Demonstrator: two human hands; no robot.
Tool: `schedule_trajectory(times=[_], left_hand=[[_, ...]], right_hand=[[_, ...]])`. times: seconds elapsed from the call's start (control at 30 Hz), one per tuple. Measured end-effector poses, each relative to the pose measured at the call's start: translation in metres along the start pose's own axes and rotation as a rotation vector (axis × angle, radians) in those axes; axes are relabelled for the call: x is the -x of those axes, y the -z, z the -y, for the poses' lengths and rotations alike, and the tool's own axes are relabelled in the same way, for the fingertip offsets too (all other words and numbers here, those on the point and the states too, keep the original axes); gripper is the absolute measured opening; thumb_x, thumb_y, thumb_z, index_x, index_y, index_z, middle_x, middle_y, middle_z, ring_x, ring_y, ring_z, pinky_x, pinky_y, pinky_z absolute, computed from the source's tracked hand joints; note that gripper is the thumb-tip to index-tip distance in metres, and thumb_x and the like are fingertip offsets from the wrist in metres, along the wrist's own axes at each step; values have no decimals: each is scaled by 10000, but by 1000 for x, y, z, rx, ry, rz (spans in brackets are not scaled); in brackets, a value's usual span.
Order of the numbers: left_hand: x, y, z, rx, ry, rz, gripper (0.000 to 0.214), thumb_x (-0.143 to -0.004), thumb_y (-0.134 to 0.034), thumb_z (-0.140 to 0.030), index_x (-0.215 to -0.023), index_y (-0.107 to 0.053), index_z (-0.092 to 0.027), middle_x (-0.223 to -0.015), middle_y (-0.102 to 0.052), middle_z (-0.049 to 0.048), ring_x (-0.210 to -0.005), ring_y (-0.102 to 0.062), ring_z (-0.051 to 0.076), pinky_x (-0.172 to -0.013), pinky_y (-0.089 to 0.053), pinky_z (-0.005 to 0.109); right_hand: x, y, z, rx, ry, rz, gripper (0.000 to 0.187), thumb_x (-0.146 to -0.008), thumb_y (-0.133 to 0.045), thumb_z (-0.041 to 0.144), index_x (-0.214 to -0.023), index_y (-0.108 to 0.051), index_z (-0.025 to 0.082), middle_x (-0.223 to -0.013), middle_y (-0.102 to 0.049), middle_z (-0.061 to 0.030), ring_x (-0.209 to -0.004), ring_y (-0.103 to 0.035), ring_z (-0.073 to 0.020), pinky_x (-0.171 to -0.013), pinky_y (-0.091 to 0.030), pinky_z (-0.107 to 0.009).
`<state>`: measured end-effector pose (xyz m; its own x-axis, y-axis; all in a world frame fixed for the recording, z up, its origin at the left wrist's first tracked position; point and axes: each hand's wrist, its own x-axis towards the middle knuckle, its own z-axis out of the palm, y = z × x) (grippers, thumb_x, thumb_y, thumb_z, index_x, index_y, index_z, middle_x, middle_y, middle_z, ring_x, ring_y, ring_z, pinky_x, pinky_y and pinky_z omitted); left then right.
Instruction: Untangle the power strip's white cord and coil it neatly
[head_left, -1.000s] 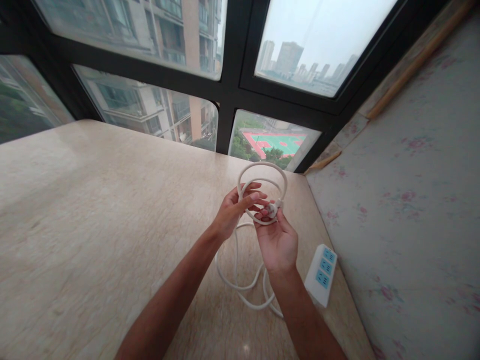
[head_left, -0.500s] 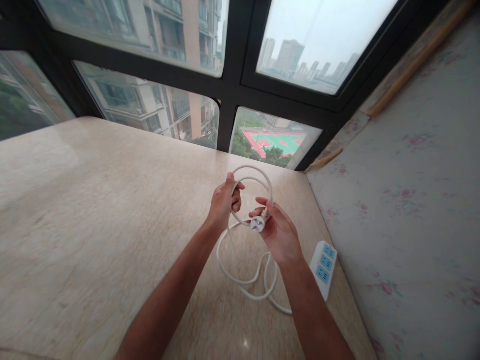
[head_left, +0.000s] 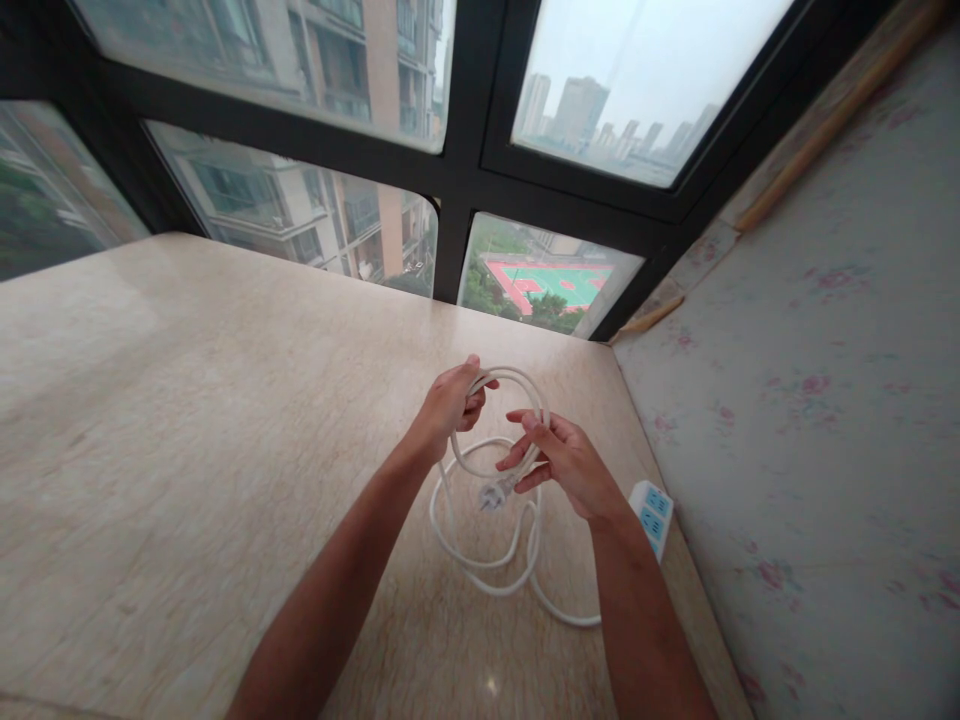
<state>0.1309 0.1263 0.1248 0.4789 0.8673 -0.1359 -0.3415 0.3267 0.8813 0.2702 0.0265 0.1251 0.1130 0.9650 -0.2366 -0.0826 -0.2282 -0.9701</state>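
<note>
A white power cord [head_left: 517,372] is looped in a small coil between my hands. My left hand [head_left: 452,402] is closed round the coil's left side, thumb on top. On the right side of the loop, my right hand [head_left: 559,452] pinches the cord between thumb and fingers, its other fingers partly spread. The cord's plug [head_left: 493,495] hangs below the right fingers, prongs toward me. More cord lies in loose loops on the stone sill beneath. A white power strip [head_left: 654,518] with blue sockets lies at the right, partly hidden behind my right forearm.
The pale marble sill [head_left: 187,430] stretches to the left. A dark window frame [head_left: 456,240] rises behind it, with buildings and a sports court outside. A flower-patterned wall [head_left: 810,440] borders the right side, close to the power strip.
The coil has come slightly lower, and its loops lie closer together. The plug has dropped from my right fingers to hang below them. My right forearm covers more of the power strip.
</note>
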Motion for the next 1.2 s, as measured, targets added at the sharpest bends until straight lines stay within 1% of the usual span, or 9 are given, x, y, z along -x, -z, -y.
schedule_trajectory(times=[0.13, 0.37, 0.47, 0.57, 0.7, 0.8, 0.9, 1.1, 1.2], left_hand=[[-1, 5, -2, 134, 79, 99, 307, -831, -628, -401, -759, -617, -102, -492, -360, -64, -349, -287, 31, -364, -197, 162], [2, 10, -6, 316, 226, 320, 185, -791, -669, -268, -813, -657, -85, -624, -487, -9, -498, -451, 65, -502, -390, 199], [0, 9, -2, 215, 138, 311, 244, -767, -706, -321, -852, -668, -95, -686, -563, 16, -546, -518, 85, -542, -410, 215], [-3, 8, 5, 12, 10, 252, 404, -776, -683, -491, -886, -676, -102, -745, -646, 63, -581, -583, 123, -566, -425, 238], [-4, 10, 9, -240, -3, 242, 464, -777, -647, -578, -840, -670, -119, -812, -687, 91, -598, -617, 135, -578, -451, 249], [-4, 13, 9, -323, 18, 285, 393, -723, -738, -491, -823, -666, -118, -765, -669, 60, -560, -597, 111, -541, -445, 229], [-5, 16, 10, -264, 33, 311, 386, -676, -787, -433, -857, -668, -114, -666, -630, 21, -510, -568, 97, -494, -423, 215], [-10, 17, 11, -153, 55, 257, 406, -602, -846, -425, -751, -634, -113, -639, -638, 30, -520, -590, 104, -451, -370, 193], [-11, 17, 11, -136, 39, 220, 400, -606, -844, -430, -711, -625, -111, -641, -638, 31, -501, -570, 90, -437, -333, 191]], right_hand=[[-1, 5, 0, -60, 20, 0, 493, -800, -671, 563, -1047, -629, 138, -664, -719, -58, -619, -721, -195, -530, -615, -290], [3, 12, 8, -75, 11, 5, 541, -758, -683, 596, -1042, -645, 136, -593, -694, -46, -519, -693, -203, -381, -544, -242], [5, 15, 11, -91, 32, -37, 516, -753, -688, 587, -1014, -645, 145, -566, -675, -26, -451, -665, -195, -301, -479, -213], [6, 17, 13, -136, 89, -107, 467, -754, -695, 569, -968, -637, 159, -564, -662, -4, -421, -647, -180, -278, -456, -203], [6, 21, 14, -136, 126, -153, 458, -755, -696, 570, -953, -625, 163, -571, -658, 2, -428, -647, -172, -291, -464, -201], [5, 25, 13, -46, 82, -133, 508, -767, -666, 607, -1004, -616, 161, -610, -685, -23, -467, -670, -189, -302, -466, -207], [2, 32, 7, 120, 32, -155, 542, -801, -607, 644, -1056, -605, 166, -723, -736, -73, -546, -705, -206, -349, -498, -227], [-2, 48, -3, 635, 155, -272, 516, -899, -472, 622, -779, -660, 156, -804, -749, -110, -625, -709, -171, -536, -528, -234], [1, 52, -2, 622, 165, -221, 540, -882, -488, 643, -760, -674, 152, -800, -740, -107, -656, -721, -192, -579, -549, -262]])
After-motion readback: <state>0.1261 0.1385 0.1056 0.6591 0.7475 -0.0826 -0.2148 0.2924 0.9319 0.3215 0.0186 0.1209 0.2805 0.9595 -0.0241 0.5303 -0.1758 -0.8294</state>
